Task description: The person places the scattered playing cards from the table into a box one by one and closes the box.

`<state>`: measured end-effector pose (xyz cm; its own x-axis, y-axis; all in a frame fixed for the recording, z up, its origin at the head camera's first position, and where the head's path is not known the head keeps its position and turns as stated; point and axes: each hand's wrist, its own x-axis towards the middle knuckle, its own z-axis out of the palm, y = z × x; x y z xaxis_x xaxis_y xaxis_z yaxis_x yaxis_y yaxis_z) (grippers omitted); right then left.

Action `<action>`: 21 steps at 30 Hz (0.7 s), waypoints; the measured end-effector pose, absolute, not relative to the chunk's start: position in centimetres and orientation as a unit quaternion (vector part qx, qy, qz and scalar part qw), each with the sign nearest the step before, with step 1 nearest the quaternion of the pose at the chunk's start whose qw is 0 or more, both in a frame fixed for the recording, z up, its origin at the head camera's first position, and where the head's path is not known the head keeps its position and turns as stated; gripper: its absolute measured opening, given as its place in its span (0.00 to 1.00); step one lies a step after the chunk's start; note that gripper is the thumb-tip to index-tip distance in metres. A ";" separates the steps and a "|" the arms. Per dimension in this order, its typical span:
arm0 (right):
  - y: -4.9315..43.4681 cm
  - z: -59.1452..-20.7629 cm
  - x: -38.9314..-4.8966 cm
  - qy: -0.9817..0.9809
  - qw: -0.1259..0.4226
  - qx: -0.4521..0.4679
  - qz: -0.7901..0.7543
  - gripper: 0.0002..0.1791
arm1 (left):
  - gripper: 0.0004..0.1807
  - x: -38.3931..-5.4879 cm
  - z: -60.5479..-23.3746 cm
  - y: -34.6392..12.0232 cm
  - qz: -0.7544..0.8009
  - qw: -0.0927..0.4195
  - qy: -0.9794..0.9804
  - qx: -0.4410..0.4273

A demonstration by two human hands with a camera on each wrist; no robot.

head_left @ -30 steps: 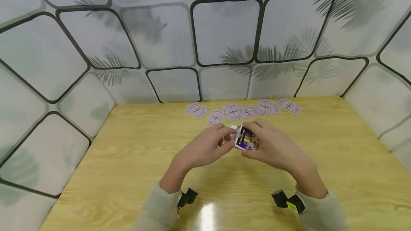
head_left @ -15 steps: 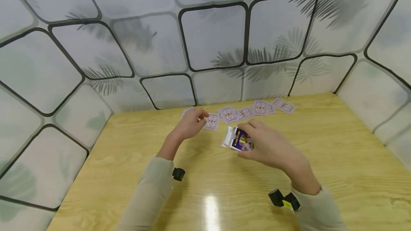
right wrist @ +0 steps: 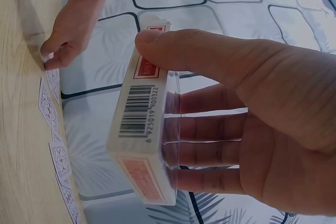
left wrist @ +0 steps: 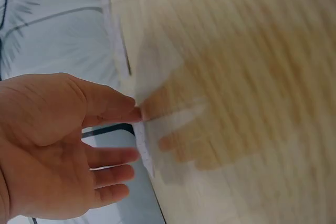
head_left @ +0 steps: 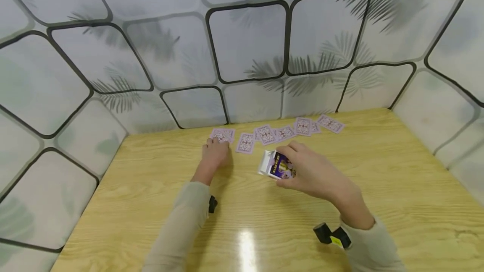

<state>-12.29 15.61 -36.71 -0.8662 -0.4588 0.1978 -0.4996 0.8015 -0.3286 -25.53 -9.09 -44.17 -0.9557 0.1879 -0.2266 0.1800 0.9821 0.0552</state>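
Note:
At the left end of the row of cards, my left hand (head_left: 215, 153) reaches down with its fingertips on the patterned backs of the playing cards (head_left: 225, 134). In the left wrist view, its thumb and index fingertips lie close together at a card's edge (left wrist: 143, 148), and the other fingers (left wrist: 113, 176) are nearly straight. My right hand (head_left: 317, 173) grips a playing card box (head_left: 281, 166) above the table, thumb on one side and fingers on the other. Its purple printed face shows in the head view, a barcode (right wrist: 137, 111) in the right wrist view. A pale flap points left.
More cards, some overlapping, lie face down along the back of the wooden table (head_left: 151, 196): a single card (head_left: 245, 143), a cluster (head_left: 266, 134) and a card at the right end (head_left: 330, 124). A patterned wall covering (head_left: 249, 45) rises behind the table.
My left hand has left the card box and moved left and away from me onto the leftmost cards. The right hand still holds the box, almost in place. The head view has shifted slightly.

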 end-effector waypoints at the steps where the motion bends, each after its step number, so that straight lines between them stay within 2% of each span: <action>1: 15.6 -36.7 -12.3 -0.948 0.054 0.254 0.186 0.39 | 0.19 -25.5 -44.2 -9.1 0.024 0.109 0.989 0.094; 7: 15.4 -36.4 -12.4 -0.946 0.045 0.263 0.182 0.39 | 0.15 -24.7 -44.0 -9.0 0.050 0.085 0.992 0.075; 11: 15.3 -36.4 -12.4 -0.946 0.040 0.263 0.186 0.39 | 0.17 -24.4 -44.2 -9.7 0.050 0.088 0.994 0.040; 16: 15.4 -36.7 -12.5 -0.947 0.029 0.253 0.196 0.39 | 0.14 -24.6 -44.8 -11.7 0.112 0.096 0.989 0.028; 21: 15.4 -36.9 -12.6 -0.947 0.022 0.253 0.195 0.39 | 0.21 -24.6 -44.9 -13.6 0.194 0.105 0.975 0.012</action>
